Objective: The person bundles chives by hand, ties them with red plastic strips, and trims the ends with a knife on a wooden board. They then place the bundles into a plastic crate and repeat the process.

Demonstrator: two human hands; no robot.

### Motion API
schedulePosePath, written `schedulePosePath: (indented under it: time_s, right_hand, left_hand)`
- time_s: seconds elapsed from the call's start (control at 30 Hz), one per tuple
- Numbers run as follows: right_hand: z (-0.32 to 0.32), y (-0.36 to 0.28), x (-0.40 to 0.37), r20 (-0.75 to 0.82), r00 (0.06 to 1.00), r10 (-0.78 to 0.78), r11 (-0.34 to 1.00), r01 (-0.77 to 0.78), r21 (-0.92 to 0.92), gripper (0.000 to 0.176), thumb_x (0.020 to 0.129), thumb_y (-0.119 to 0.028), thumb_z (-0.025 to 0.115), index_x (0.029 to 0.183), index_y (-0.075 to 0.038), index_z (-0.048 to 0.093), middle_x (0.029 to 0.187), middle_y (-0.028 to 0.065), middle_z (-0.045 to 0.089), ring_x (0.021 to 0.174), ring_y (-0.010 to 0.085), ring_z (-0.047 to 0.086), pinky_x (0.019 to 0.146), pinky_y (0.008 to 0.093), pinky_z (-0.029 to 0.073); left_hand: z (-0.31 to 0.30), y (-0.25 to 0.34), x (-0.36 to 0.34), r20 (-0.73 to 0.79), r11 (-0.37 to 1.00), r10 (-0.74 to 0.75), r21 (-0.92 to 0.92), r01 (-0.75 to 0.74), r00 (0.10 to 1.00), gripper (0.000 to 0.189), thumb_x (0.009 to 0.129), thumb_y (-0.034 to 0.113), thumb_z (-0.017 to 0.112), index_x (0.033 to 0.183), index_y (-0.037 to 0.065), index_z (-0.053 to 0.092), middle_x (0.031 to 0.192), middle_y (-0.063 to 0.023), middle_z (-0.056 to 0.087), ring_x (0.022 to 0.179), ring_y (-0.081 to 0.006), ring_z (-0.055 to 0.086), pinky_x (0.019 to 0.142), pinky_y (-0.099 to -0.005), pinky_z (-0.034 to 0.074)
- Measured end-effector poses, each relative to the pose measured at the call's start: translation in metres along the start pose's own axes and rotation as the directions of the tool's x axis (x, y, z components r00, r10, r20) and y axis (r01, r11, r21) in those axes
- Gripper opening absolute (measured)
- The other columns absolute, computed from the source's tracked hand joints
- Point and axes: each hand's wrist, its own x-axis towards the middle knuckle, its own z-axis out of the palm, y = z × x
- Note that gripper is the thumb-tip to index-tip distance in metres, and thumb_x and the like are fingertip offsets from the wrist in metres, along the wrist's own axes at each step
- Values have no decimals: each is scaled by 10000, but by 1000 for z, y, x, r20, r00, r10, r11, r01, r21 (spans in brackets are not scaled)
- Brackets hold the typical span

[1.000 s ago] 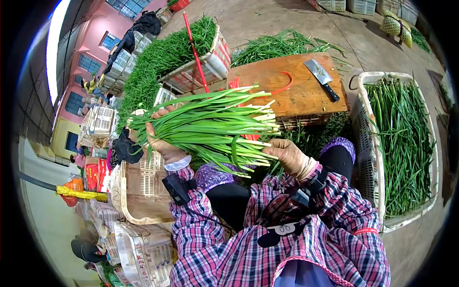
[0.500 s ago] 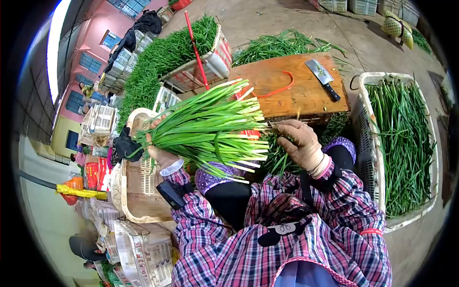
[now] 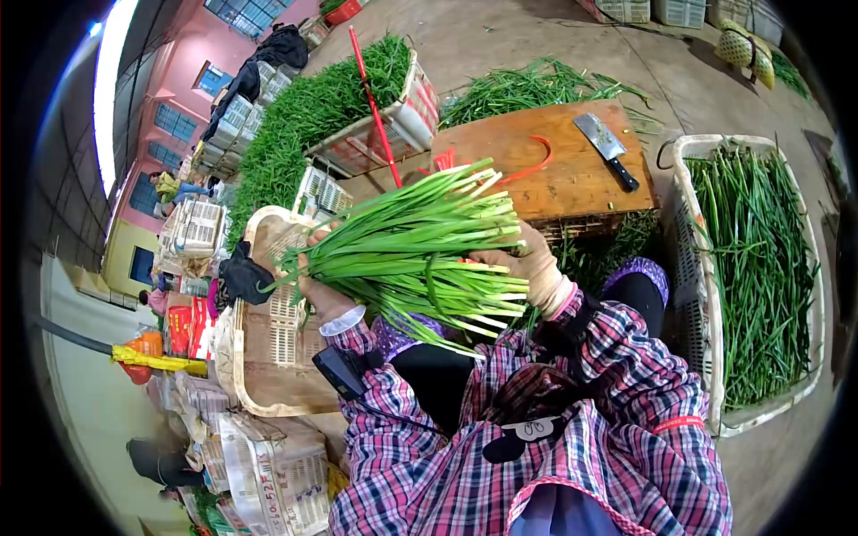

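A loose bunch of garlic chives [image 3: 411, 246] spreads across my lap, leaf ends to the left and pale stalk ends fanned out to the right. My left hand [image 3: 329, 297] is wrapped round the leafy end, its fingers partly covered by leaves. At the pale ends, my gloved right hand [image 3: 534, 268] has its fingers closed on some stalks; its fingertips are partly hidden among them. Just beyond the bunch stands a wooden board [image 3: 500, 147], bearing a cleaver [image 3: 606, 150] and a red strap [image 3: 536, 163].
At the right is a white crate [image 3: 706, 375] full of chives. An off-white plastic basket [image 3: 255, 406] stands at my left. Behind it are a heaped crate [image 3: 393, 134] with a red pole [image 3: 371, 103] and loose greens [image 3: 527, 89] on the floor.
My right hand has moved left and in against the stalk ends. The bunch has shifted slightly right in view, still held by my left hand.
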Motion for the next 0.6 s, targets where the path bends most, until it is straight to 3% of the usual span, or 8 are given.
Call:
schedulePosePath:
  time_s: [0.07, 0.13, 0.2, 0.27, 0.4, 0.5, 0.53, 0.6]
  right_hand:
    - [3, -11, -11, 51, 904, 424, 802, -401, 443, 215, 850, -6, 615, 1064, -9, 589, 881, 21, 658, 781, 65, 594, 684, 230, 496]
    - [8, 1, -14, -58, 885, 462, 757, -359, 545, 235, 836, 4, 624, 1068, -10, 588, 896, 25, 657, 787, 87, 601, 693, 244, 502]
    - [2, 1, -16, -92, 885, 456, 680, -280, 677, 182, 852, -33, 607, 1032, -3, 610, 925, 32, 651, 817, 109, 591, 714, 249, 489]
    - [-13, 15, -22, -254, 890, 379, 880, -262, 396, 167, 872, -109, 607, 998, -3, 634, 922, 26, 648, 825, 108, 577, 740, 241, 471]
    - [-61, 22, -40, -358, 804, 474, 852, -315, 418, 321, 856, -297, 662, 997, -9, 642, 897, 10, 650, 834, 98, 540, 785, 246, 421]
    - [-101, 33, -61, -326, 712, 621, 778, -610, 150, 194, 861, -222, 646, 909, -37, 684, 819, -7, 647, 760, 75, 529, 721, 215, 421]
    - [-108, 33, -72, -321, 818, 477, 791, -559, -249, 153, 844, -233, 635, 816, -94, 693, 812, 16, 643, 771, 122, 558, 705, 263, 436]
    - [-122, 27, -72, 156, 870, 468, 138, 103, -985, 161, 823, -273, 619, 855, -123, 670, 882, 59, 634, 847, 219, 594, 723, 357, 458]
  left_hand:
    - [-2, -1, -2, -105, 979, -55, -202, 33, 993, 443, 943, 390, 353, 1113, 34, 554, 1192, -82, 544, 1256, -312, 393, 1096, -511, 244]
    - [0, -6, -3, -6, 942, -93, -324, 86, 996, 423, 935, 384, 385, 1090, 36, 568, 1177, -64, 553, 1261, -301, 397, 1103, -505, 240]
    - [3, -14, -1, -148, 998, 63, 33, -59, 987, 388, 916, 367, 446, 1078, 41, 580, 1162, -60, 566, 1263, -297, 401, 1104, -505, 244]
    - [5, -16, -1, -81, 983, 22, -181, -37, 996, 373, 901, 358, 486, 1079, 45, 583, 1168, -67, 564, 1261, -294, 403, 1099, -511, 258]
    - [13, -11, -3, 5, 966, 182, 184, -180, 983, 342, 895, 344, 514, 1055, 42, 538, 1105, -64, 551, 1244, -293, 413, 1087, -526, 278]
    - [9, -2, -4, -60, 973, 174, 161, -162, 983, 339, 907, 323, 518, 1079, 34, 475, 1102, -80, 495, 1268, -282, 371, 1106, -521, 239]
    - [5, 1, -5, -15, 961, 199, 198, -192, 980, 345, 914, 320, 513, 1094, 31, 458, 1118, -86, 475, 1279, -278, 352, 1116, -515, 218]
    - [3, 7, -8, 1, 971, 181, 161, -179, 984, 364, 925, 320, 498, 1129, 27, 427, 1147, -94, 452, 1296, -276, 321, 1137, -496, 178]
